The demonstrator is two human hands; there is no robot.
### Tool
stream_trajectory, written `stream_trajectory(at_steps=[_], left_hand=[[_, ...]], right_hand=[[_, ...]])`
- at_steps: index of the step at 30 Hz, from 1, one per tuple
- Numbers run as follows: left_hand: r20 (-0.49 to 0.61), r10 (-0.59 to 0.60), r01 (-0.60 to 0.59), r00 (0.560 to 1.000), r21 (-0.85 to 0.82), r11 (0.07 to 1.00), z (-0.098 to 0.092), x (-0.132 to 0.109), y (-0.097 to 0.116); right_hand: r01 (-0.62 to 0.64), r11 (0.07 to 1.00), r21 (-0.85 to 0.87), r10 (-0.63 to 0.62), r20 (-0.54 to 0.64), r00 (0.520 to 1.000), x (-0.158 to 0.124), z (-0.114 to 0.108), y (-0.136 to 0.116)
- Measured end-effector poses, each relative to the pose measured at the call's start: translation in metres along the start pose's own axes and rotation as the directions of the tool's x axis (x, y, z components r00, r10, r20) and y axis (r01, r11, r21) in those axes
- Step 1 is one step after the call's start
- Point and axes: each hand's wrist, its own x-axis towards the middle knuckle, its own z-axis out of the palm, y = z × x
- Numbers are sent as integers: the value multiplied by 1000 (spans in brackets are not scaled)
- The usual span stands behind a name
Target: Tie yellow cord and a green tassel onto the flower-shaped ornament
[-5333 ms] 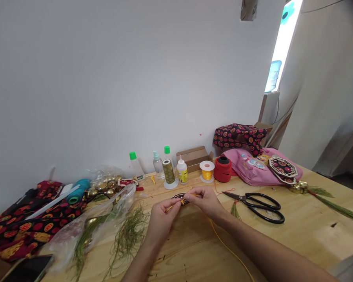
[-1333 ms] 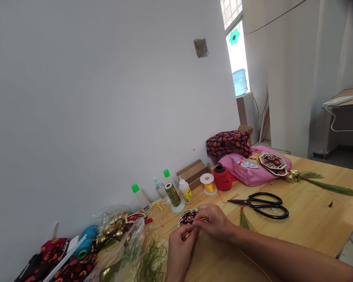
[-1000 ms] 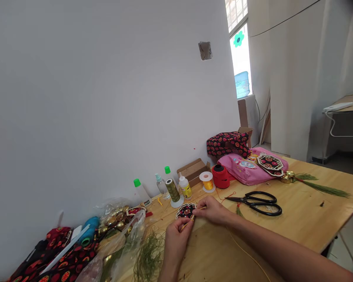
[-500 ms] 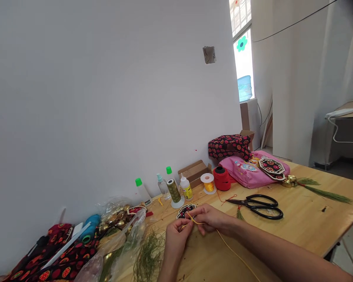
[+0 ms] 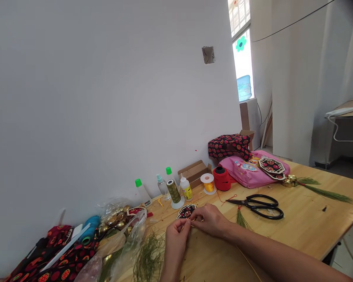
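Fingertips of my left hand (image 5: 176,237) are pinched on a thin yellow cord (image 5: 248,263). Close beside it, my right hand (image 5: 208,220) is closed on the same cord, which runs back under my right forearm toward the front edge of the view. Most of the cord between the fingers is hidden. Just behind my hands lies a dark patterned ornament (image 5: 186,211) with a scalloped pale rim. A green tassel (image 5: 241,219) is partly covered by my right arm, and black-handled scissors (image 5: 257,205) rest to the right.
Loose green threads (image 5: 149,256) lie left of my hands, near plastic bags with gold bells (image 5: 117,221). Along the wall stand a green thread cone (image 5: 173,192), a glue bottle (image 5: 186,188), a yellow cord spool (image 5: 208,184) and a red spool (image 5: 221,179). A pink bag (image 5: 238,170) lies farther right.
My right hand has drawn in its fingers and come down closer to my left. The yellow loop that stood up between the fingers is now mostly hidden. More of the tassel shows.
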Motion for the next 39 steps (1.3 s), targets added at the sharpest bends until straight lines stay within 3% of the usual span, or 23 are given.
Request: stream_trajectory(at_steps=[4,11,16,30,34,37,39], left_hand=[[-22,-25,24,999,-36,999,0,1,-1],[-87,-12,6,996,-75,997,-3,2,3],[-127,8,-17,992,-69,997,-4,2,3],[-65,78,-82,995,-60,995,-1,0,5],[-57,102,-106,993,-84,991,0,0,7],[-44,83,-86,996,-75,994,-1,0,8],[-23,71,-72,997,-75,995,-1,-1,9]], right_hand=[[-10,1000,20,11,-35,999,0,1,1],[127,991,42,-121,-126,985,2,4,5],[155,987,43,-148,-141,979,2,5,7],[126,990,65,-119,-103,988,2,5,7],[18,962,272,-5,-49,999,4,9,7],[-100,825,556,91,44,995,6,11,6],[-142,742,655,112,89,990,7,12,6]])
